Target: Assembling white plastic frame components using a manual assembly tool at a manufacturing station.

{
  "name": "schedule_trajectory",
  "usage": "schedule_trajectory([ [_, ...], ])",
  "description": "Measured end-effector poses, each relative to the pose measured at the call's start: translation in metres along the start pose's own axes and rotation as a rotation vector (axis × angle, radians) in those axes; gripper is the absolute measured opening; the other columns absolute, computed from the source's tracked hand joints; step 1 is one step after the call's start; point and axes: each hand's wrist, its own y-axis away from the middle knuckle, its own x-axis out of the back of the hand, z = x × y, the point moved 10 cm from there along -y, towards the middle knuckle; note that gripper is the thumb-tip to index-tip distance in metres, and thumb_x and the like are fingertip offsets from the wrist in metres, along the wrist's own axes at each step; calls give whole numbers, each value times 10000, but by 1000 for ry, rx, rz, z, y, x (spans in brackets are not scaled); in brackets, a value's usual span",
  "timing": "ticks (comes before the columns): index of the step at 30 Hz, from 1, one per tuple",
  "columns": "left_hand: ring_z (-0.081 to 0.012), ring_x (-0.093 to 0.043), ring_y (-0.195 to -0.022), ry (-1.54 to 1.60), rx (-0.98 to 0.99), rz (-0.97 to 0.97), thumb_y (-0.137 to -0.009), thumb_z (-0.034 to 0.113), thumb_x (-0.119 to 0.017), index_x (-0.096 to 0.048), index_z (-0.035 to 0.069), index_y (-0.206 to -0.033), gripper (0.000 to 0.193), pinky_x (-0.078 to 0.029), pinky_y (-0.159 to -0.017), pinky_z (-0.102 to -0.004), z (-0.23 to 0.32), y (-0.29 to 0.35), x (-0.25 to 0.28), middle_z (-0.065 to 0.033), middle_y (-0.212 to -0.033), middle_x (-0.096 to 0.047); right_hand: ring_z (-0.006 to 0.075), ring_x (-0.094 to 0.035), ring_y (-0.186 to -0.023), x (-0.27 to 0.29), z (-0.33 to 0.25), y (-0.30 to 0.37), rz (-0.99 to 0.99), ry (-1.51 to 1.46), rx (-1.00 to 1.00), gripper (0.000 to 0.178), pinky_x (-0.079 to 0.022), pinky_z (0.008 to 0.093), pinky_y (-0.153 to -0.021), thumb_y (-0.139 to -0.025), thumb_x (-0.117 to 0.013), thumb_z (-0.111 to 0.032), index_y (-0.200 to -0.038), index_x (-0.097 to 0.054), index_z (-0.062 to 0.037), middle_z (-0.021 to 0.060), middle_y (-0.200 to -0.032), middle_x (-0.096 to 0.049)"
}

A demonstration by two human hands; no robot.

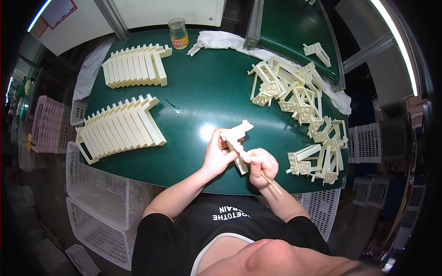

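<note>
Near the front edge of the table, my left hand is closed round a cream-coloured moulded plastic part, held tilted above the surface. My right hand grips a thin pale stick, possibly wooden, whose rear end points down toward my forearm. The fingers of that hand are right against the part, and they hide the stick's working end. To the right lies a loose heap of similar cream plastic parts. Two neat rows of them stand at the left, a far row and a near row.
The green table carries a glass jar and a crumpled white cloth along its far edge. One more cream part rests on a green conveyor-like surface at the back right. White plastic crates stand below left.
</note>
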Motion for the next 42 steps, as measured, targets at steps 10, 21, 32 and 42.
schedule_trajectory([
  [10, -205, -623, -1018, -220, -381, 38, -727, 12, -772, -416, 47, -1171, 571, -518, -866, -339, 45, 6, -4, -147, -1115, -609, 183, -571, -523, -6, -12, -5, -182, -353, -103, 272, -484, 287, -486, -990, -484, -196, -820, -570, -2, 152, -718, -609],
  [21, -278, -613, -1041, -585, -788, 59, -645, 66, -827, -466, 67, -1179, 645, -425, -982, -439, 86, 22, -17, -130, -1144, -642, 236, -620, -597, 26, -18, 6, 62, -119, 71, 271, -491, 327, -527, -993, -494, -247, -870, -598, -29, 142, -790, -662],
  [32, -293, -616, -1026, -378, -649, 87, -619, 11, -813, -474, 57, -1162, 641, -491, -871, -372, 66, 20, -6, -157, -1122, -645, 253, -616, -598, 3, -32, 0, -111, -1, 199, 122, -486, 340, -526, -930, -572, -139, -891, -587, -24, 127, -799, -656],
  [42, -308, -621, -984, -611, -800, 128, -642, 80, -806, -475, 68, -1159, 614, -470, -896, -427, 86, 23, -11, -125, -1135, -652, 195, -608, -559, -13, -33, -1, -346, -217, 94, 195, -478, 313, -508, -943, -579, -205, -810, -612, -66, 66, -712, -642],
])
